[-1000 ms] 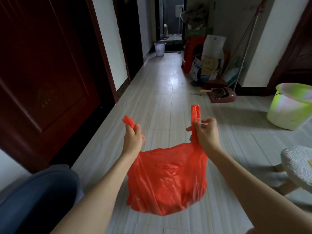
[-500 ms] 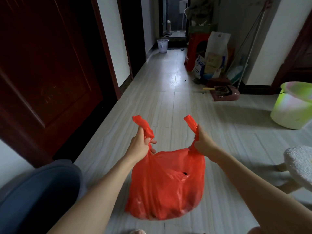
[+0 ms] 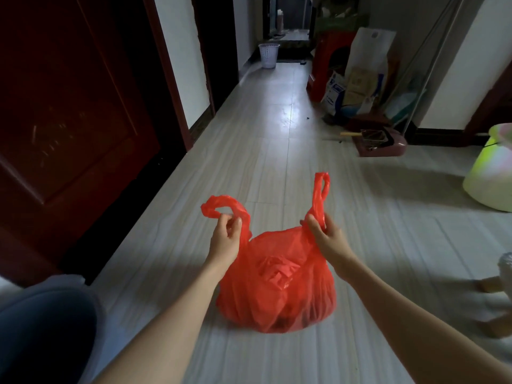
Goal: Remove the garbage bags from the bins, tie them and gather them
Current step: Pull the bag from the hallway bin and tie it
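Left hand (image 3: 225,239) pinches the left handle loop (image 3: 221,207) of the red garbage bag (image 3: 277,286) between thumb and fingertips; right hand (image 3: 325,234) grasps the base of the right handle loop (image 3: 320,195), fingers curled round the gathered film — so each grip is closed on a handle, neither released. The left loop droops over the fingers, while the right one stands nearly upright above the hand. The bag sits on the tiled floor (image 3: 277,120) directly ahead, between the forearms, its mouth not yet tied. Thin plastic of this kind is judged soft, light and somewhat slippery; it will crumple rather than resist, and may tear if pulled sharply. The handles are the sensible places to hold, since they are long enough to cross and knot. The body is rounded and full, wrinkled, translucent red, with darker contents showing faintly near the bottom. Farther off, a white lattice bin (image 3: 268,55) stands at the corridor's end — well apart from the bag.
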`<move>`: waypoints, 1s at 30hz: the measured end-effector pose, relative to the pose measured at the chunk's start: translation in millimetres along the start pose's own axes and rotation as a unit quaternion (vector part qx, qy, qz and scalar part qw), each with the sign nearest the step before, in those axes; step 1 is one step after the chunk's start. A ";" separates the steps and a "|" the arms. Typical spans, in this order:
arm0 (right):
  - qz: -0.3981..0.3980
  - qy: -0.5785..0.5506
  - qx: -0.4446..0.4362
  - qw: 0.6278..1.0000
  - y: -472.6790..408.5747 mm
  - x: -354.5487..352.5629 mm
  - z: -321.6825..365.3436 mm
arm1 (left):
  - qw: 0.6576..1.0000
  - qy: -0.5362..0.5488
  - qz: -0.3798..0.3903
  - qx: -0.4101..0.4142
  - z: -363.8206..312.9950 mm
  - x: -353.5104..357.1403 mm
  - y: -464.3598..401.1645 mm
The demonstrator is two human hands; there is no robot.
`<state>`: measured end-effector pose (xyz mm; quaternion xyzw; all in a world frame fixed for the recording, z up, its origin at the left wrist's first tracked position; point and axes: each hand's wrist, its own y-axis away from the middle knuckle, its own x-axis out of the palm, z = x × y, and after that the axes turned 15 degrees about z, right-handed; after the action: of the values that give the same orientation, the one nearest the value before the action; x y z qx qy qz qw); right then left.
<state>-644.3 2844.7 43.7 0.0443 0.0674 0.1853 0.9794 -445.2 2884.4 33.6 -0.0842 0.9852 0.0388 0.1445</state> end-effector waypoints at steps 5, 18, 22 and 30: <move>0.195 0.094 -0.023 0.976 -10.7 -9.0 -24.3 | 0.974 0.109 0.188 -0.070 24.2 -13.4 0.9; 0.231 0.341 0.059 0.909 -2.0 -9.7 -62.9 | 0.978 -0.105 0.108 -0.142 53.5 -5.7 1.6; 0.070 0.102 0.108 0.986 1.7 -20.0 -57.6 | 0.949 0.248 0.062 -0.186 40.8 -7.5 4.3; -0.070 -0.260 0.086 0.959 -15.4 -7.3 -33.8 | 0.917 0.361 -0.046 -0.164 14.0 4.6 -18.0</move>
<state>-650.5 2829.8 9.4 0.1703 -0.1712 0.0917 0.9661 -442.5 2867.4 17.9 -0.1602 0.9451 0.1604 -0.2355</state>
